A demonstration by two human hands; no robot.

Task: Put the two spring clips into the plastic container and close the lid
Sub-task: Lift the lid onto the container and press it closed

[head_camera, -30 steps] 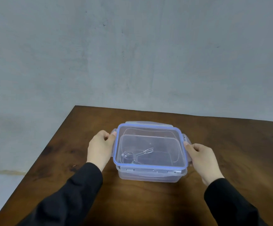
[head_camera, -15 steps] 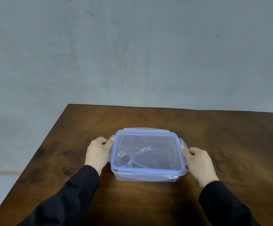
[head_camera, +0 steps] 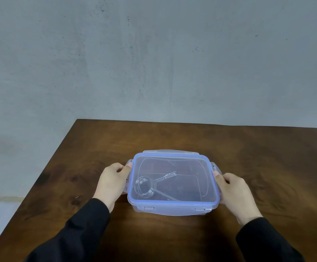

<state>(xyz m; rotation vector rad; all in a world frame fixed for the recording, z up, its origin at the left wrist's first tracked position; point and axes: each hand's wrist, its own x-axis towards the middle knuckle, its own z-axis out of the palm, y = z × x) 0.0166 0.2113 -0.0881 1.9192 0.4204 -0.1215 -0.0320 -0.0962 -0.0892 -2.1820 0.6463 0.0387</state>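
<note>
A clear plastic container [head_camera: 172, 209] stands on the brown wooden table, covered by its clear lid with a blue rim [head_camera: 174, 161]. Through the lid I see a metal spring clip [head_camera: 150, 185] lying at the container's left side; a second clip cannot be made out. My left hand [head_camera: 112, 183] presses against the container's left side, thumb on the lid's left latch flap. My right hand [head_camera: 233, 191] grips the right side, thumb at the right latch flap. The far latch flap sticks out flat behind the lid.
The wooden table [head_camera: 267, 167] reaches back to a grey wall [head_camera: 153, 63]. Its left edge runs diagonally from the far left corner toward me. A pale floor strip [head_camera: 0, 214] shows beyond that edge.
The lid has come down from a raised position and now sits flat on the container. Both hands have stayed on the side latches and shifted slightly with the lid.
</note>
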